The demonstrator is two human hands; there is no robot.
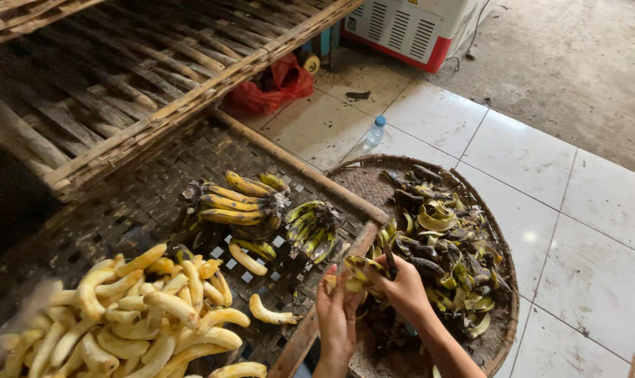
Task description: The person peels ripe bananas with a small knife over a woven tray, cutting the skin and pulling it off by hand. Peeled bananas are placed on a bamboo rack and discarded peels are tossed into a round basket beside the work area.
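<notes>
**Peeling station: hazards and object position**

Hazards. The right hand (405, 287) is closed around a dark knife (389, 260) whose blade rises past the knuckles toward 12 o'clock. The left hand (335, 308) pinches a partly peeled banana (352, 269) directly beside that blade. A slip on the wet peel could drive the edge into the left fingers. The banana is held over the frame edge between the mat (142, 203) and the basket (503, 280); a loosened grip could drop it among the peels (443, 238), soiling the fruit.

Position. The banana sits at 12 o'clock from the left hand and 10 o'clock from the right hand, touching both. The two hands are close together, nearly touching. Unpeeled bunches (244, 203) lie at 10 o'clock from the hands, near. The peeled pile (142, 315) lies at 9 o'clock, well apart. The basket lies at 2 o'clock, just beside the right hand. A bottle (375, 131) stands on the floor (583, 231) at 12 o'clock.
</notes>
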